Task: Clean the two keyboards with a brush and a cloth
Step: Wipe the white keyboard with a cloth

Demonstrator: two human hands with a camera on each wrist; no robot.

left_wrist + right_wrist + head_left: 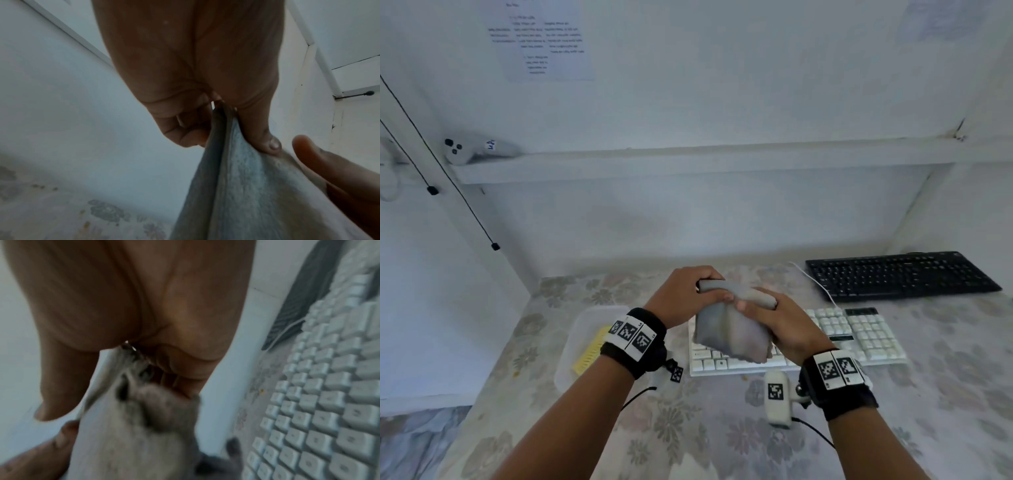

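1. We've got the cloth [731, 334] up off the table, held in both hands above the left end of the white keyboard [859, 334].
2. Our left hand [685, 294] has its fingers curled round the top edge of the cloth, at about 11 o'clock from the bundle. In the left wrist view the thumb [261, 134] presses the fabric against the curled fingers.
3. Our right hand [774, 322] clamps the same rolled top edge from the 2 o'clock side, fingers wrapped over it. The right wrist view is blurry, but the cloth runs out from under the fingers.
4. The rest of the cloth hangs down in a loose fold between our wrists.
5. The white keyboard lies on the flowery table [688, 428], dead centre, partly hidden behind the cloth.
6. The black keyboard [900, 274] sits at 1 o'clock, further back, apart from the white one.
7. At 9 o'clock there's a clear tub [585, 322] with a yellow brush [590, 353] in it.
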